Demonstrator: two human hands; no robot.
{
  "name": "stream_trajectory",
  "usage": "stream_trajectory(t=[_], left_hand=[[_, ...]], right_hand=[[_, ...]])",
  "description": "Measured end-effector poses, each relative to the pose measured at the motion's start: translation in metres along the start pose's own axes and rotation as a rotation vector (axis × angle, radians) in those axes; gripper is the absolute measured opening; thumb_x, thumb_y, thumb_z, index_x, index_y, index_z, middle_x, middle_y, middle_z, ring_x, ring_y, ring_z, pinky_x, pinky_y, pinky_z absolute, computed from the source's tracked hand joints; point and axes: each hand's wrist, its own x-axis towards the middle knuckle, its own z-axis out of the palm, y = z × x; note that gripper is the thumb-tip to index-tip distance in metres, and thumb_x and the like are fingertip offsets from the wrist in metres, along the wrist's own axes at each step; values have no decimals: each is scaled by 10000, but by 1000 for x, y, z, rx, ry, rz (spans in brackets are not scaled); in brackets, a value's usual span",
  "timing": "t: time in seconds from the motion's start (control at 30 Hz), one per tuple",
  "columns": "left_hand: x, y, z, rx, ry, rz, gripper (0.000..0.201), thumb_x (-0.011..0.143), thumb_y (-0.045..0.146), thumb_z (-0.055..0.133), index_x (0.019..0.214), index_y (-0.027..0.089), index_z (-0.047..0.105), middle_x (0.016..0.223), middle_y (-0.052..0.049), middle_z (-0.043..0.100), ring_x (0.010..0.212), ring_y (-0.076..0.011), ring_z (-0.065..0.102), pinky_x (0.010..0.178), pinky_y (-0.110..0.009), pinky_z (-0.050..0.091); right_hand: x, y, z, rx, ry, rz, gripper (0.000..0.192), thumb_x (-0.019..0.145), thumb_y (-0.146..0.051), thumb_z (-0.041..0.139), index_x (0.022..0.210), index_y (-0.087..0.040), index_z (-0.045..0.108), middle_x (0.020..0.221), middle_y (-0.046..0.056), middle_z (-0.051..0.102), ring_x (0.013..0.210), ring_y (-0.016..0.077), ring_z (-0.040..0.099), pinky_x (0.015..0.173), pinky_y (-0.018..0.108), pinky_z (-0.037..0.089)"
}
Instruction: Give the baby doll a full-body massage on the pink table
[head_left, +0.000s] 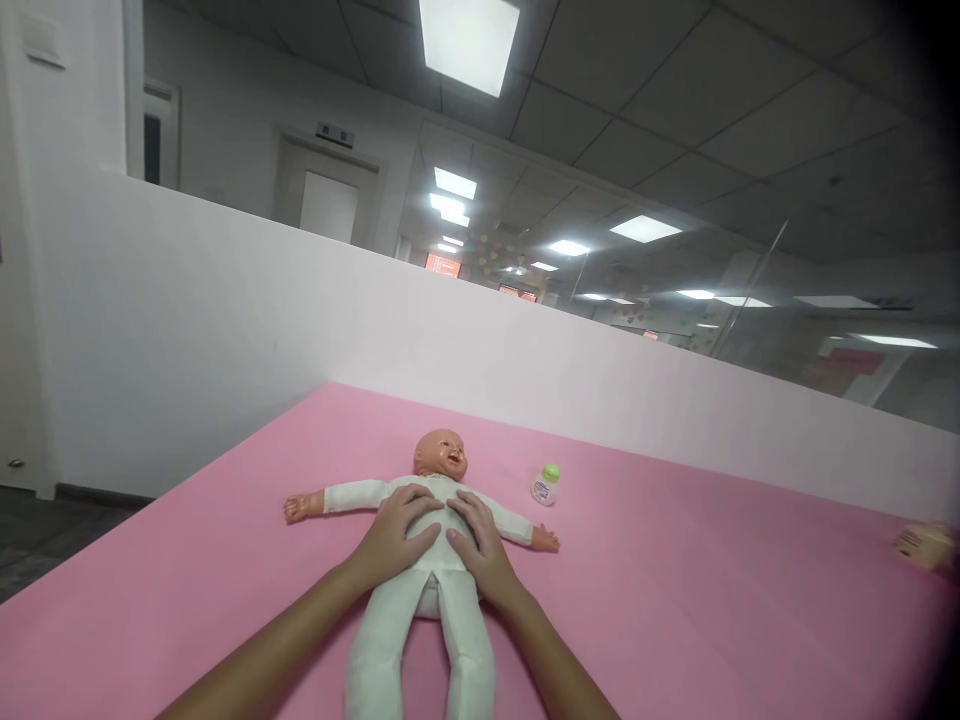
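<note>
Left hand (395, 537) and right hand (480, 545) lie flat on the doll (427, 560), fingers seemingly spread, gripping nothing.

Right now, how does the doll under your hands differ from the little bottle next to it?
The doll is far bigger than the bottle. The doll lies flat on its back, arms spread; the bottle seems to stand upright. The left hand and right hand rest on the doll's torso; nothing touches the bottle. The doll wears white; the bottle has a green cap. Both sit on the pink surface.

Open pink mat (675, 600) surrounds the doll (427, 560); only a small bottle (545, 485) stands near.
</note>
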Motion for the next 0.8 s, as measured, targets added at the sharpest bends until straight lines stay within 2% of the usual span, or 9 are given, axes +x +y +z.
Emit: stream_trajectory(t=[0.1,0.2,0.37,0.5,0.67,0.8], left_hand=[[1,8,-4,-12,16,-11,229,929,326,596,1105,270,730,1104,-66,649,1096,-259,616,1023,-471,497],[1,11,-4,-12,35,-15,209,924,301,587,1069,263,733,1049,-62,646,1061,-253,618,1005,-468,501],[-2,-2,4,37,65,15,378,901,328,627,1272,295,688,1327,-92,608,1266,-306,548,1105,-519,450],[-4,-9,7,51,50,1,456,895,362,646,1350,331,646,1468,-76,544,1367,-332,487,1160,-555,399],[-2,4,-2,17,18,-4,294,889,334,639,1168,283,715,1228,-83,640,1201,-289,586,1072,-491,471],[-1,13,-6,1,28,-29,192,893,279,597,1037,256,722,1055,-64,643,1079,-263,614,1004,-469,495]], right_hand=[[2,0,0,4,45,-19,343,983,-359,568,1315,-321,645,1437,65,563,1398,255,475,1216,493,363],[3,1,0,6,56,-36,370,955,-351,611,1321,-311,645,1427,76,571,1389,266,485,1200,493,389],[-1,5,2,5,5,-12,597,870,-391,731,1440,-340,562,1592,69,427,1505,311,358,1242,548,310],[-1,6,4,1,-3,3,575,889,-404,713,1441,-362,558,1605,54,412,1514,312,342,1246,566,297],[4,5,4,-17,53,-47,373,938,-368,638,1308,-324,665,1413,73,581,1385,283,484,1199,512,386],[6,6,2,-28,59,-53,300,964,-362,593,1242,-318,697,1346,72,610,1341,276,509,1177,499,407]])
